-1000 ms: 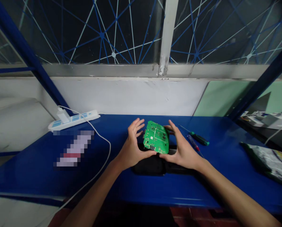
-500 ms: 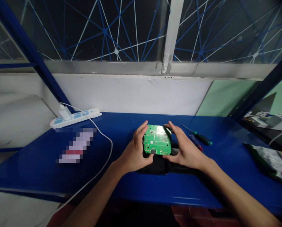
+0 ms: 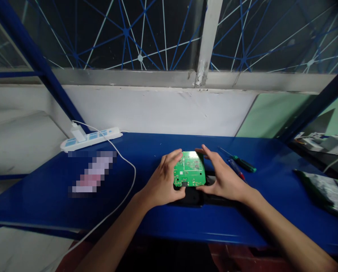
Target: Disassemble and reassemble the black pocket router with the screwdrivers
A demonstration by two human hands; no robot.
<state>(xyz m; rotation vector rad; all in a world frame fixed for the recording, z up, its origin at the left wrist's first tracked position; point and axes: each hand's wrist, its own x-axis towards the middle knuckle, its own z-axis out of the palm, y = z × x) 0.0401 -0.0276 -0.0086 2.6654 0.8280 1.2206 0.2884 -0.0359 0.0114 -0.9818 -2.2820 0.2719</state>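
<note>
A green circuit board (image 3: 190, 170) is held between my two hands, above black plastic parts (image 3: 191, 197) on the blue table. My left hand (image 3: 165, 179) grips the board's left side, its fingers at the top left corner and its thumb at the lower edge. On the right side, my right hand (image 3: 222, 175) has its fingertips at the upper corner and its thumb at the bottom edge. The black parts are partly hidden by the board and hands.
Right of my hands lie a green-black screwdriver (image 3: 244, 164) and a red-blue screwdriver (image 3: 235, 169). A plastic bag (image 3: 327, 192) is at the far right. A white power strip (image 3: 92, 139), its cable (image 3: 133, 177) and a blurred item (image 3: 94, 173) are on the left.
My left fingers have closed in over the board's upper left corner. The board is tilted slightly differently, and the camera view has shifted a little.
</note>
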